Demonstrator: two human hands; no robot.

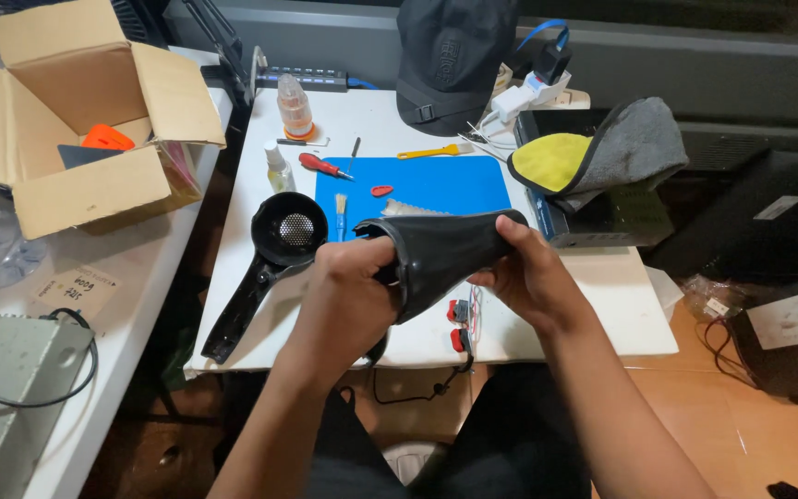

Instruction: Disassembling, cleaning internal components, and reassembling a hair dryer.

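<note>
An open cardboard box point(76, 120) at far left is seen to contain an orange object point(107, 139) and a dark flat item. On the white worktop point(602, 314), a black hair-dryer half with grille point(270, 259) is laid beside a blue mat point(436, 185). A black hair-dryer shell point(436, 254) is gripped above the worktop's front edge, the left hand point(348, 300) closed around it, the right hand point(528, 277) curled on its right end.
</note>
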